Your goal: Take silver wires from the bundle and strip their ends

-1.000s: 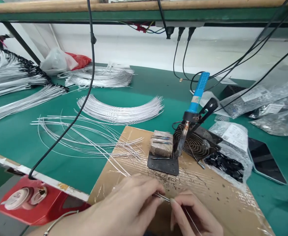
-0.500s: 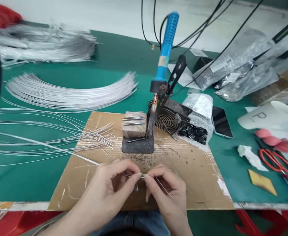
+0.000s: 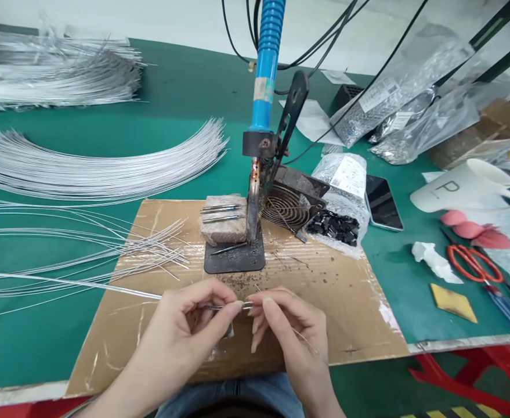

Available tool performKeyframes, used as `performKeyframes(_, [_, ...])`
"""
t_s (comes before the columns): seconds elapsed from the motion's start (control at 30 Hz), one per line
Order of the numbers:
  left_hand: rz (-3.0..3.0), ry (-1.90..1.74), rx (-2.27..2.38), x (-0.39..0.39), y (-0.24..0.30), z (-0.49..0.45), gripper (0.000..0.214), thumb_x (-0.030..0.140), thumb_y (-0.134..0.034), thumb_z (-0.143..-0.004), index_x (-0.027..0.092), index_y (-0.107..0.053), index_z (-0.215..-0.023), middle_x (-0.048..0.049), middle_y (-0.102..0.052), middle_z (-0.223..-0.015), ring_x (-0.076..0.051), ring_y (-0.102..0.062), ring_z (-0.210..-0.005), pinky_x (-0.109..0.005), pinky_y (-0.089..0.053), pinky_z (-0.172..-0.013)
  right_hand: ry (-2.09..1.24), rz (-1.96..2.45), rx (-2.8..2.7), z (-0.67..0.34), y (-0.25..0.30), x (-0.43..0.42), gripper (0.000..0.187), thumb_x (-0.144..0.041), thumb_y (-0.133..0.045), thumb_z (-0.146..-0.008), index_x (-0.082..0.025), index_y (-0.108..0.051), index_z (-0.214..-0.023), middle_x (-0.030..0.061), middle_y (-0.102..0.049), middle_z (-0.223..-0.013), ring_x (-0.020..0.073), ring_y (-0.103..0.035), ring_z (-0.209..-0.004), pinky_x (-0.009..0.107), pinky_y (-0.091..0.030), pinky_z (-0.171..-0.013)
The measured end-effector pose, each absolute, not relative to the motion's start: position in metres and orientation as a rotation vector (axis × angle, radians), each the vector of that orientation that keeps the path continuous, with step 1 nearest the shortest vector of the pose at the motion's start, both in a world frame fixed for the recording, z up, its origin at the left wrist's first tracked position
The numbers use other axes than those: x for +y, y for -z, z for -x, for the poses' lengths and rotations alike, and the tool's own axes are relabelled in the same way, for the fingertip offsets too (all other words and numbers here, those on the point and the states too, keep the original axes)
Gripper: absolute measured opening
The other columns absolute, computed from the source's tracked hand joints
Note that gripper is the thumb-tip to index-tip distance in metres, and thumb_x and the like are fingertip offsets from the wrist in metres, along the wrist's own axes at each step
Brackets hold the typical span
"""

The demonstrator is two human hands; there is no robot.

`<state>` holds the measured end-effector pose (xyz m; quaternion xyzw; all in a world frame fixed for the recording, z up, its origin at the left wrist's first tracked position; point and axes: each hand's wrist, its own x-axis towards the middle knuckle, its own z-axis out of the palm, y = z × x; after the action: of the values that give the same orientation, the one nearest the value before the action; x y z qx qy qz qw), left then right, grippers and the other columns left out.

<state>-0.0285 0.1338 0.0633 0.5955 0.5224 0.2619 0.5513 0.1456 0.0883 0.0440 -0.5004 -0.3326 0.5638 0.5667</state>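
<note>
My left hand is closed, thumb and forefinger pinching thin white cables that come in from the left. Short silvery ends stick out past its fingertips. My right hand faces it, fingertips beside those ends, its thumb laid back along the forefinger. A thin silvery wire runs through the right hand's fingers, its tip showing above the forefinger. Both hands are over the cardboard sheet. Ahead of them stands a blue-handled soldering iron, clamped upright above a black base plate.
A block with metal pins sits by the iron's tip. Behind are a fan and a bag of black parts. Loose cables and a large cable bundle lie left; a mug and red-handled scissors lie right.
The view has shifted, so the bench things appear further left. My right thumb has drawn back from the cable ends, and the right fingers have spread somewhat. The left hand keeps its pinch.
</note>
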Motion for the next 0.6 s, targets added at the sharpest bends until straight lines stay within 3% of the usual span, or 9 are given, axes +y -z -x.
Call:
performKeyframes(0.23, [-1.365, -0.712, 1.198, 0.138, -0.064, 0.024, 0.018, 0.032, -0.072, -0.093, 0.02, -0.074, -0.08, 0.0024, -0.068, -0.067, -0.01, -0.059, -0.063, -0.016, -0.045, -0.058, -1.448, 1.059, -0.606, -0.14, -0.039, 0.089, 0.019, -0.038, -0.077, -0.095, -0.02, -0.085, -0.094, 0.0028, -0.071, -0.078, 0.0106, -0.064, -0.053, 0.02, -0.055, -0.049])
performKeyframes(0.6, [-1.352, -0.743, 1.188, 0.138, -0.064, 0.023, 0.016, 0.029, -0.072, -0.093, 0.019, -0.074, -0.079, 0.0018, -0.07, -0.067, -0.011, -0.063, -0.062, -0.016, -0.048, -0.057, -1.457, 1.005, -0.572, -0.134, -0.038, 0.091, 0.016, -0.035, -0.08, -0.091, -0.02, -0.086, -0.093, 0.0031, -0.07, -0.077, 0.0122, -0.064, -0.056, 0.022, -0.058, -0.051])
